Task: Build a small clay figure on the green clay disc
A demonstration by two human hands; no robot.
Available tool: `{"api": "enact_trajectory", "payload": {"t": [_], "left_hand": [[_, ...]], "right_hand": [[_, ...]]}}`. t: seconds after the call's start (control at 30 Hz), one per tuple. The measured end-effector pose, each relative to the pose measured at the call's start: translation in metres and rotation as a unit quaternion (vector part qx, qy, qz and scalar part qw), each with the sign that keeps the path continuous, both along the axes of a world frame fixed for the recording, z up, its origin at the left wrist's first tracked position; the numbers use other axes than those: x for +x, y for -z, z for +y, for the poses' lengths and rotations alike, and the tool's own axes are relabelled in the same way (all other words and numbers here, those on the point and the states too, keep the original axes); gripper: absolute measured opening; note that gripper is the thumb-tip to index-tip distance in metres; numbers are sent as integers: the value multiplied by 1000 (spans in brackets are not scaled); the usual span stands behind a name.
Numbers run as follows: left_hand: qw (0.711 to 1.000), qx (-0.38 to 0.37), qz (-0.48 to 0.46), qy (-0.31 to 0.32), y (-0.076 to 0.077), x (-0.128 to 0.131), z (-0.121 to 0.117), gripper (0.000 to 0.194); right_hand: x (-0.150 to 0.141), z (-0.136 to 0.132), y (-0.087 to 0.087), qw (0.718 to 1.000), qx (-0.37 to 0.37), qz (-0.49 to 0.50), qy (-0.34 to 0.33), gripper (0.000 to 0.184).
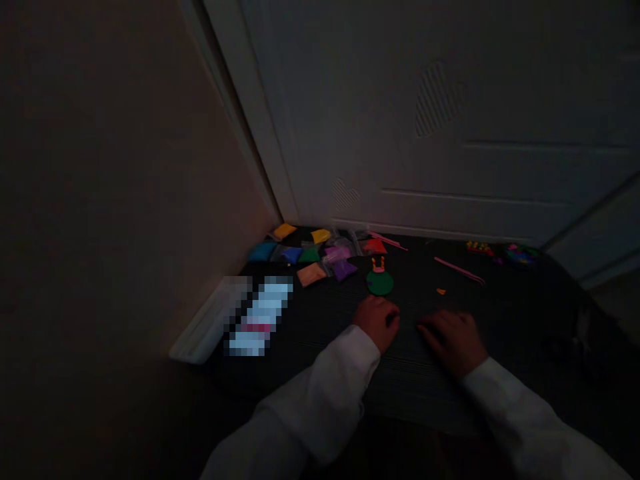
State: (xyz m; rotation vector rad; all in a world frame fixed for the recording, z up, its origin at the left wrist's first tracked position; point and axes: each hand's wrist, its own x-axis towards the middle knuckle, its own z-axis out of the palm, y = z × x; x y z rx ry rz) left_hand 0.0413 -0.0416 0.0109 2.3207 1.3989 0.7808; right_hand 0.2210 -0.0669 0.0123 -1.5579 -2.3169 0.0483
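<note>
My left hand (377, 323) is closed, thumb and forefinger curled toward each other just above the dark table. Whatever is between those fingertips, if anything, is too dark to make out. To its right, my right hand (455, 340) is low over the tabletop, palm down, fingers reaching left and slightly blurred; I see nothing in it. Just beyond my left hand lies a flat green clay disc (380, 283), with a small pink piece (379, 270) and two orange stalks (378, 263) at its far edge. A small orange clay bit (441, 291) sits beyond my right hand.
Bags of coloured clay (310, 255) cluster at the back left. Pink sticks (459, 269) lie farther back. Small coloured pieces (520, 256) are at the back right, dark scissors (575, 343) at the right. A lit, blurred-out screen (261, 317) and a white tray (207, 327) are left.
</note>
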Motion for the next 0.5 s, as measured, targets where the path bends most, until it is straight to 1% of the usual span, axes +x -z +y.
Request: {"api": "enact_trajectory", "payload": {"t": [0.13, 0.3, 0.4, 0.5], "left_hand": [[1000, 5, -5, 9, 3, 0, 0, 15], [1000, 2, -12, -3, 6, 1, -1, 17], [1000, -1, -6, -6, 4, 0, -1, 17], [1000, -6, 6, 0, 1, 0, -1, 16]], "right_hand": [[5, 3, 7, 1000, 9, -9, -28, 20], [10, 9, 15, 998, 11, -18, -63, 20], [10, 11, 15, 997, 25, -16, -74, 20], [6, 9, 11, 997, 35, -7, -62, 19]]}}
